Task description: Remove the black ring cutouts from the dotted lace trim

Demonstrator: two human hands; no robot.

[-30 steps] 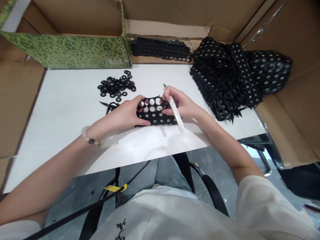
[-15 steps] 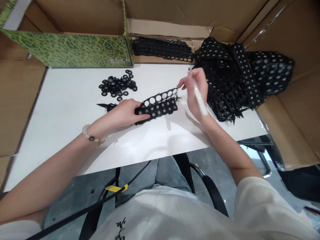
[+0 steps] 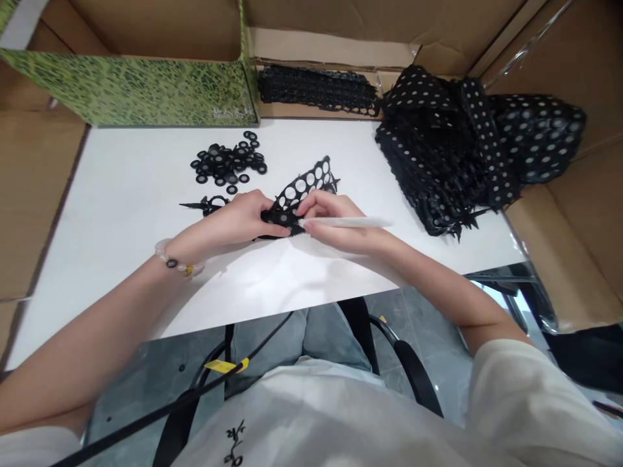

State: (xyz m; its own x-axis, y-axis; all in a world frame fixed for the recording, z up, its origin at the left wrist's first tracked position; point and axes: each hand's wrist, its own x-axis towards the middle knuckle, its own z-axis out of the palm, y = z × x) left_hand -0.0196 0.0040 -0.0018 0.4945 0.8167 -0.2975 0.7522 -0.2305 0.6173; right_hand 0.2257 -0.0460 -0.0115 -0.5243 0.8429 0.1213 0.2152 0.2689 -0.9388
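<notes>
As the bottom of the frame is filled by a white shirt (image 3: 316, 421) with dark brushwork print, a black cord (image 3: 160, 408) bearing a yellow tag is seen across it, and grey-blue trousers (image 3: 302, 337) and a black chair arm (image 3: 413, 370) are seen just beyond.

At the centre, on the white table (image 3: 121, 194), a black perforated strip (image 3: 302, 191) is held, its lower end gripped by the closed fingers of the left hand (image 3: 248, 217), while its upper end is tilted up and to the right, clear of the tabletop. A beaded bracelet (image 3: 178, 261) is worn on the left wrist. The fingers of the right hand (image 3: 331, 224) are curled closed around a slim white pen-shaped tool (image 3: 348, 222), and one end of it is brought to the strip's lower edge, just beside the left fingertips.

Left of the hands, a small black trimmed scrap (image 3: 207, 205) is laid, and above it a loose heap of black rings (image 3: 226, 165) is spread. At the upper right, a large pile of black dotted material (image 3: 438, 149) is heaped. Farther back, a black lace-like band (image 3: 316, 87) lies in a cardboard box (image 3: 321, 39), behind a green patterned box panel (image 3: 136, 87) at the upper left.
</notes>
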